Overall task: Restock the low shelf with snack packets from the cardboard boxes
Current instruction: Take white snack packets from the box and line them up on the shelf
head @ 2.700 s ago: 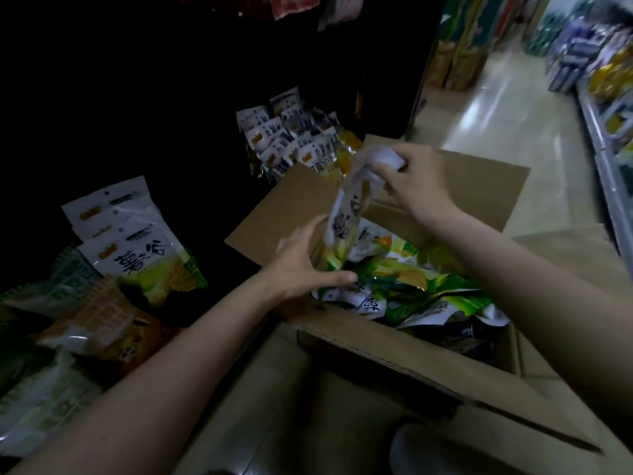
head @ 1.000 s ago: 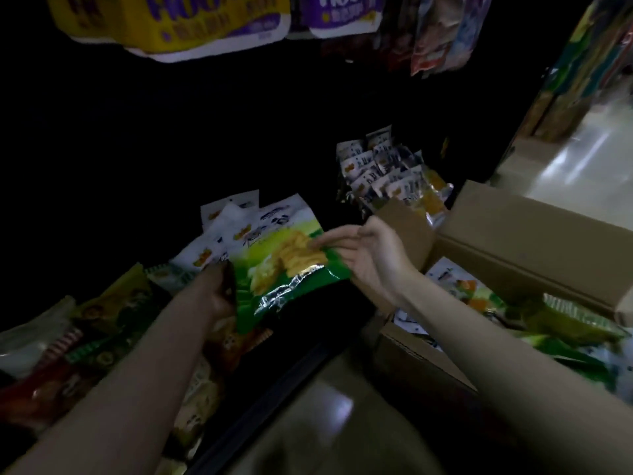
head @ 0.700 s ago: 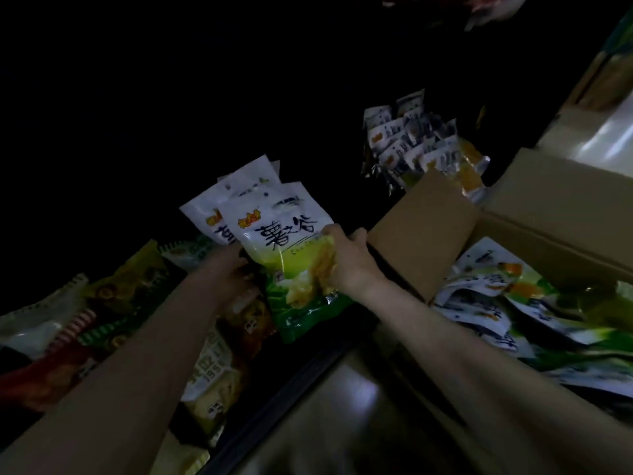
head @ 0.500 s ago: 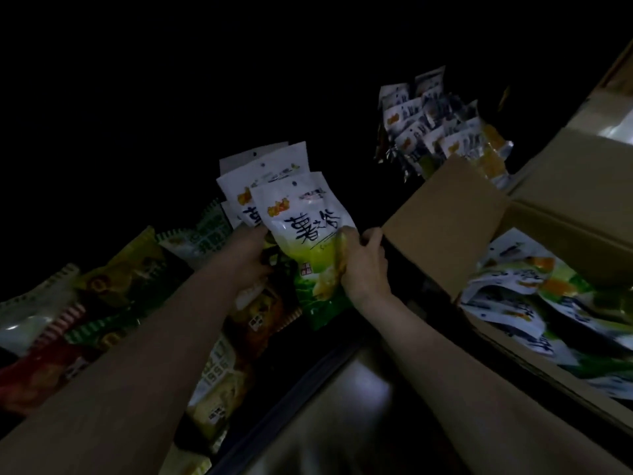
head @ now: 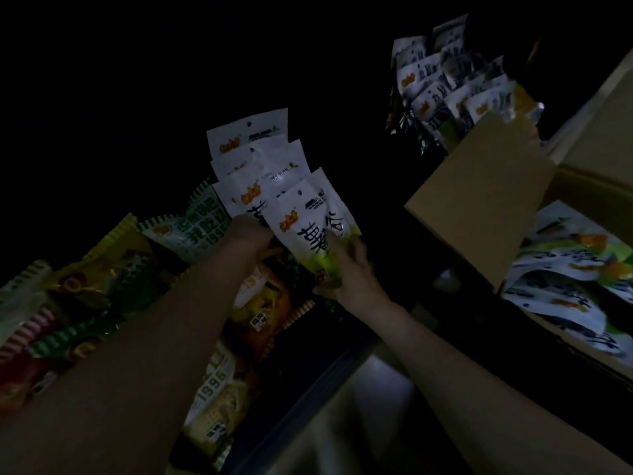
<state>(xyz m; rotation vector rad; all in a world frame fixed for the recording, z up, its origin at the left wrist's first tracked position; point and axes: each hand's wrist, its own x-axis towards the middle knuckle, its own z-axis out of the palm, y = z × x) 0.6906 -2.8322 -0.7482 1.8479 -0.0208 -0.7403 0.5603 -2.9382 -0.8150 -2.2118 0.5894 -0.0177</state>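
Observation:
A white-and-green snack packet stands upright at the front of a row of like packets on the dark low shelf. My right hand grips its lower right edge. My left hand reaches in behind the packet against the row; its fingers are hidden. At the right an open cardboard box holds more of the same packets.
Green, yellow and red snack bags fill the shelf at left and below my left arm. A second group of white packets stands further back right. The shelf's front edge runs diagonally; pale floor lies below it.
The packet came from the box to the shelf and now stands upright at the front of the row. Both hands moved inward with it; the view tilted down.

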